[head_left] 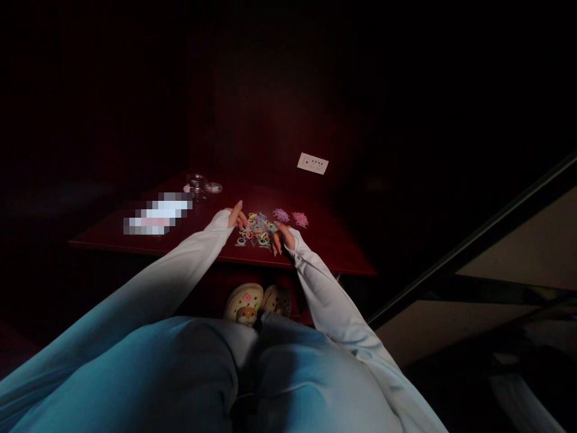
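A loose pile of small multicoloured hair ties [256,232] lies on the dark red table between my hands. At the pile's left edge is my left hand [237,215], thumb and fingers apart, with nothing visible in it. My right hand [283,237] rests at the right edge, fingers spread and pointing down at the ties. A pale green tie shows close to its fingertips; whether they touch it is too small to tell. Just beyond the right hand sit a purple heap of hair ties [280,214] and a pink heap of hair ties [300,219].
A clear jar [197,186] stands at the back left of the table [216,216], with a round lid [213,187] beside it. A blurred-out bright object [160,214] lies left of my left arm. A white socket plate [312,163] is on the back panel.
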{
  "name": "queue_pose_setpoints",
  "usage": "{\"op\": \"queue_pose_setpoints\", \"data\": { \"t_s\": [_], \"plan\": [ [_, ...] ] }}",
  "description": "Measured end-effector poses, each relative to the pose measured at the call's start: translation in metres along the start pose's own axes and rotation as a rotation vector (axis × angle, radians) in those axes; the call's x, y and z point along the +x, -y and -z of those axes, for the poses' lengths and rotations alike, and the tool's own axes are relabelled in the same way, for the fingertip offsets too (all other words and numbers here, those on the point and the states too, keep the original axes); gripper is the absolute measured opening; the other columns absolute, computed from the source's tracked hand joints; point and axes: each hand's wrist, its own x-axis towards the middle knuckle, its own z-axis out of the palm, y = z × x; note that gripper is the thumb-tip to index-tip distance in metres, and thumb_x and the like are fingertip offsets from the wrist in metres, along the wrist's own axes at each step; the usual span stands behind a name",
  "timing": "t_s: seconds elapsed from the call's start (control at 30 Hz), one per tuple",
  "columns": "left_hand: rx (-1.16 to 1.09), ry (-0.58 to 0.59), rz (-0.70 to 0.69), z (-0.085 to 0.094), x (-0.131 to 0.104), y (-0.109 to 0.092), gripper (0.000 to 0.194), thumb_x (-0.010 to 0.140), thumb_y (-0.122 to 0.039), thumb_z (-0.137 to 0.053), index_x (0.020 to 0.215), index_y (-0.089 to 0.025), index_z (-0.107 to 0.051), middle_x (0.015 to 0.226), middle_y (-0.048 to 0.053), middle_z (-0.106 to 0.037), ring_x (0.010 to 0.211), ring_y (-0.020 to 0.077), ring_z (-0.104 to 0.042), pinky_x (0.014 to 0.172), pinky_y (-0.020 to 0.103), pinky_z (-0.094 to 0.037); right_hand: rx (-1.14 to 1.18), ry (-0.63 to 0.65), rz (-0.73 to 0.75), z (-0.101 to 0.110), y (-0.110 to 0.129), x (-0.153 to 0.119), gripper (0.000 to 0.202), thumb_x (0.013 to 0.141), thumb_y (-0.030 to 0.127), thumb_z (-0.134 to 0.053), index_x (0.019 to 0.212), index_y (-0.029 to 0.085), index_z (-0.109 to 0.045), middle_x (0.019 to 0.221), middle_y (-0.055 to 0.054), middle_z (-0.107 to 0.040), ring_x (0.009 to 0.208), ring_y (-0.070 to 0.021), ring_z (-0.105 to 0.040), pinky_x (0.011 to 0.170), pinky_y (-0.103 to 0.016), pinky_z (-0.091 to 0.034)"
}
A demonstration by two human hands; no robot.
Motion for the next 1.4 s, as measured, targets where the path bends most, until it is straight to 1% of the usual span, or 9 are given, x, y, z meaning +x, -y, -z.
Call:
{"op": "queue_pose_setpoints", "data": {
  "t_s": [0.1,0.23,0.43,0.63,0.77,0.93,1.07,1.2,1.4],
  "plan": [
    [-0.006,0.03,0.023,0.002,-0.007,-0.004,0.087,0.09,-0.085,-0.025,0.054,-0.019,-0.068,0.048,0.009,-0.065,0.05,0.0179,-0.061,0.058,0.028,-0.047,0.003,0.025,0.057,-0.001,0.0,-0.001,0.08,0.09,0.086,-0.034,0.044,0.024,-0.054,0.046,-0.006,-0.06,0.057,-0.0165,-0.064,0.069,-0.028,-0.052],
    [-0.066,0.069,0.061,0.002,-0.012,-0.012,0.085,0.088,-0.088,-0.029,0.053,-0.019,-0.063,0.044,0.008,-0.062,0.037,0.0139,-0.048,0.046,0.028,-0.04,0.018,0.007,0.097,0.001,0.001,0.0,0.078,0.091,0.082,-0.033,0.049,0.023,-0.062,0.055,-0.006,-0.068,0.073,-0.019,-0.072,0.077,-0.027,-0.053],
    [-0.224,0.353,0.049,0.003,-0.024,-0.025,0.082,0.088,-0.087,-0.036,0.052,-0.017,-0.06,0.043,0.009,-0.059,0.036,0.0138,-0.049,0.043,0.027,-0.041,0.131,-0.039,0.075,0.0,0.004,0.002,0.075,0.091,0.08,-0.039,0.063,0.019,-0.073,0.065,-0.009,-0.075,0.079,-0.0211,-0.075,0.066,-0.025,-0.051],
    [-0.26,0.498,-0.007,0.004,-0.032,-0.027,0.077,0.091,-0.081,-0.043,0.06,-0.014,-0.065,0.051,0.011,-0.067,0.043,0.018,-0.062,0.048,0.027,-0.047,0.186,-0.356,0.046,0.008,-0.004,0.016,0.07,0.096,0.072,-0.036,0.072,0.017,-0.072,0.069,-0.012,-0.074,0.067,-0.0201,-0.07,0.056,-0.026,-0.046],
    [-0.304,0.412,-0.045,0.003,-0.032,-0.028,0.076,0.091,-0.081,-0.042,0.063,-0.015,-0.067,0.054,0.012,-0.069,0.049,0.0195,-0.066,0.055,0.028,-0.05,-0.046,-0.53,0.153,0.008,-0.014,0.023,0.047,0.1,0.053,-0.045,0.087,0.018,-0.074,0.09,-0.009,-0.077,0.091,-0.0219,-0.071,0.083,-0.032,-0.057],
    [-0.253,0.225,-0.055,0.004,-0.02,-0.023,0.081,0.089,-0.086,-0.03,0.065,-0.017,-0.066,0.058,0.012,-0.071,0.057,0.0215,-0.067,0.055,0.029,-0.045,-0.462,-0.506,0.099,-0.002,-0.016,0.027,0.032,0.098,0.042,-0.057,0.118,0.022,-0.074,0.116,-0.009,-0.074,0.125,-0.0278,-0.06,0.115,-0.046,-0.045],
    [-0.077,0.003,-0.091,-0.001,-0.005,-0.007,0.071,0.097,-0.071,-0.027,0.073,-0.019,-0.069,0.069,0.011,-0.073,0.075,0.0246,-0.07,0.077,0.035,-0.054,-0.58,-0.382,0.006,-0.008,-0.011,0.025,0.044,0.102,0.053,-0.054,0.138,0.031,-0.066,0.125,-0.009,-0.067,0.127,-0.0287,-0.058,0.117,-0.048,-0.044],
    [0.23,-0.166,-0.222,-0.009,0.001,0.009,0.04,0.099,-0.048,-0.043,0.102,-0.025,-0.076,0.128,0.008,-0.073,0.124,0.0295,-0.059,0.112,0.046,-0.044,-0.534,-0.305,0.049,-0.006,-0.008,0.019,0.048,0.104,0.057,-0.046,0.142,0.035,-0.065,0.128,-0.007,-0.064,0.121,-0.0255,-0.06,0.116,-0.045,-0.045],
    [0.344,-0.207,-0.218,-0.012,0.001,0.011,0.039,0.107,-0.038,-0.033,0.119,-0.026,-0.069,0.142,0.006,-0.063,0.132,0.0264,-0.053,0.119,0.045,-0.038,-0.45,-0.193,0.276,-0.004,0.002,0.008,0.042,0.107,0.046,-0.041,0.139,0.035,-0.066,0.124,0.0,-0.074,0.125,-0.0216,-0.058,0.121,-0.038,-0.041]
  ]
}}
